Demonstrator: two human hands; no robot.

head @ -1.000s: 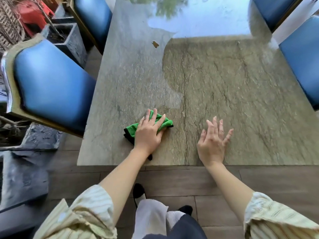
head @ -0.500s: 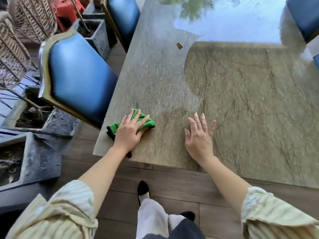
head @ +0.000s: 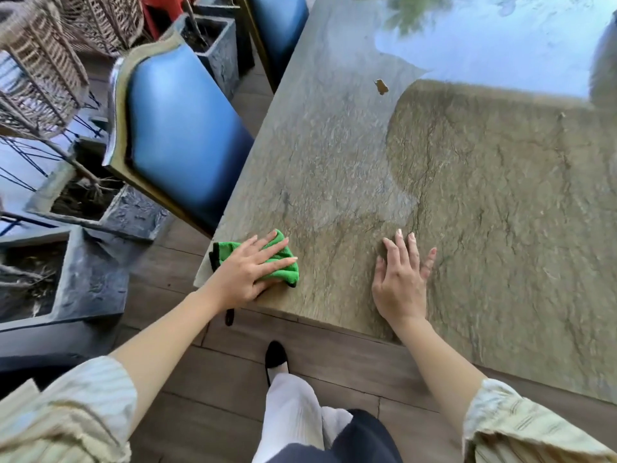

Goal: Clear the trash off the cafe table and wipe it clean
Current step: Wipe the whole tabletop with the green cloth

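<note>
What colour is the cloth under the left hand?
Bright green cloth with a dark edge, seen in the head view.

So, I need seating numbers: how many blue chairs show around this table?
3 in view: one blue chair at the table's left edge, another beyond it, and a third cut off at the far right. More may sit out of frame.

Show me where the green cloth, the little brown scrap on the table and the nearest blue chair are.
green cloth (head: pixel 282 264), head view, on the bare fold beyond the fingers
brown scrap (head: pixel 381 86), head view, on its middle
blue chair (head: pixel 182 135), head view, on the padded back
</note>
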